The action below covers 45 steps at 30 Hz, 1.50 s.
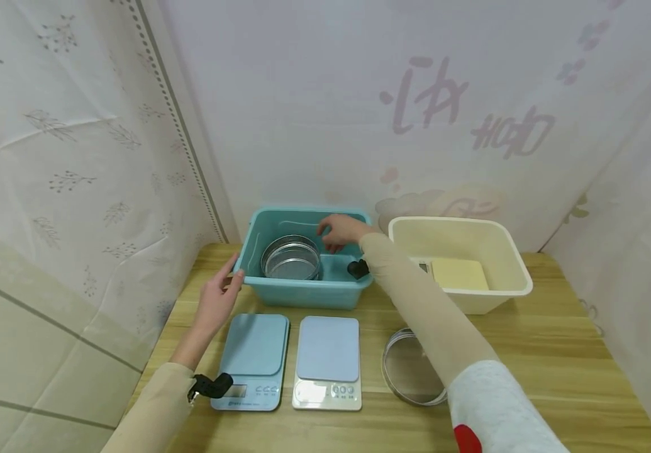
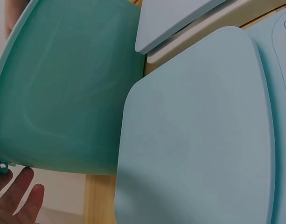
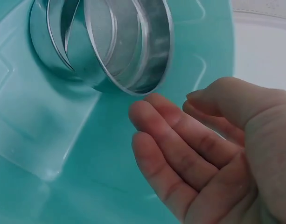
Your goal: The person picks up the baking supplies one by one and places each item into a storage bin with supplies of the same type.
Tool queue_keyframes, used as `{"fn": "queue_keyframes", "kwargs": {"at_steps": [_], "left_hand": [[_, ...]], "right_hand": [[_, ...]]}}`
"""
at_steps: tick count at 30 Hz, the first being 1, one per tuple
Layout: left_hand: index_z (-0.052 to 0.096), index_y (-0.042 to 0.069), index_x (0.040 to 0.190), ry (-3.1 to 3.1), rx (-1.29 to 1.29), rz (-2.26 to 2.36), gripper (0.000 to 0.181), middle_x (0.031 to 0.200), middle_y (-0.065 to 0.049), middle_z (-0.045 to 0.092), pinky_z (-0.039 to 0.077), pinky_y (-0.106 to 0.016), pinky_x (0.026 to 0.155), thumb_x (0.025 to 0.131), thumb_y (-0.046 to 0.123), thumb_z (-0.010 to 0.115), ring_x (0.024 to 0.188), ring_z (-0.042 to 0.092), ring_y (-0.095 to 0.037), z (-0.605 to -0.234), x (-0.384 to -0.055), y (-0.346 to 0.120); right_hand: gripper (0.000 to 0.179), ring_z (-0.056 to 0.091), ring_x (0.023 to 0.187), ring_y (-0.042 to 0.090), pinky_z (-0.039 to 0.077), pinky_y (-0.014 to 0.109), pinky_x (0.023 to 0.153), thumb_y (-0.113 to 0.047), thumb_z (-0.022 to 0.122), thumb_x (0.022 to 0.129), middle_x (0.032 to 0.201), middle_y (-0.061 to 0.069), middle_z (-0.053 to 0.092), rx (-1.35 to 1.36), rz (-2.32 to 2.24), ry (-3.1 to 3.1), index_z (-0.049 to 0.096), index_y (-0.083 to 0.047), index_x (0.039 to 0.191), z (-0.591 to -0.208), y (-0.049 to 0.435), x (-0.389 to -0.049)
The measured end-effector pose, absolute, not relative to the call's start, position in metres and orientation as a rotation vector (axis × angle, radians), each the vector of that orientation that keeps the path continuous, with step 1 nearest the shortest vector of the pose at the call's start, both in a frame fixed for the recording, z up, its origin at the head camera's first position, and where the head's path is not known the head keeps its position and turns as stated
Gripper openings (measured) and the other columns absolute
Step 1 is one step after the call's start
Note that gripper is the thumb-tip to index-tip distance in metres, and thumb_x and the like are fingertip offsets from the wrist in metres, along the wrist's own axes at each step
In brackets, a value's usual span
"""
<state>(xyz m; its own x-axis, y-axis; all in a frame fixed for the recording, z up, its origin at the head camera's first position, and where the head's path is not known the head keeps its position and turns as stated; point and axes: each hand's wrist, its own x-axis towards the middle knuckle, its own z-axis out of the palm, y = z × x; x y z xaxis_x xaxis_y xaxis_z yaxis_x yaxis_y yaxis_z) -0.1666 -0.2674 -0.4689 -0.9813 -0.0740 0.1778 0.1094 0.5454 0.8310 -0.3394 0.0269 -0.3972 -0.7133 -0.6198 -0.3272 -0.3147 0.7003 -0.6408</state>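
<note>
My left hand (image 1: 219,302) rests at the front left corner of the teal bin (image 1: 302,296), its fingertips against the rim. In the left wrist view, the loosely extended fingers (image 2: 21,191) touch the side of the bin. Over the inside of the same bin hovers my right hand (image 1: 339,231), with relaxed fingers and nothing held. Metal sieves (image 1: 291,259) sit in the bin, to the left of that hand. The right wrist view shows the fingertips close to the rim of one round mesh sieve (image 3: 126,46), with another metal ring beside it.
Two kitchen scales lie in front of the bin, one blue (image 1: 254,346) and one white (image 1: 328,349). A round sieve (image 1: 412,371) lies on the wooden table (image 1: 557,377) under the right forearm. To the right stands a cream bin (image 1: 450,226) with a yellow-topped scale (image 1: 460,274) inside.
</note>
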Motion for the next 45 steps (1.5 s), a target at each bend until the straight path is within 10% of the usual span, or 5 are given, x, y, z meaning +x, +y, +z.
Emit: {"fn": "queue_keyframes", "kwargs": {"at_steps": [45], "left_hand": [[0.04, 0.009, 0.161, -2.535, -0.017, -1.438, 0.053, 0.153, -0.027, 0.05, 0.049, -0.009, 0.078, 0.112, 0.028, 0.05, 0.115, 0.067, -0.045, -0.469, -0.165, -0.263]], "right_hand": [[0.031, 0.068, 0.096, 0.018, 0.058, 0.04, 0.086, -0.016, 0.062, 0.106, 0.107, 0.006, 0.074, -1.055, -0.877, 2.63, 0.065, -0.008, 0.136, -0.36, 0.149, -0.25]]}}
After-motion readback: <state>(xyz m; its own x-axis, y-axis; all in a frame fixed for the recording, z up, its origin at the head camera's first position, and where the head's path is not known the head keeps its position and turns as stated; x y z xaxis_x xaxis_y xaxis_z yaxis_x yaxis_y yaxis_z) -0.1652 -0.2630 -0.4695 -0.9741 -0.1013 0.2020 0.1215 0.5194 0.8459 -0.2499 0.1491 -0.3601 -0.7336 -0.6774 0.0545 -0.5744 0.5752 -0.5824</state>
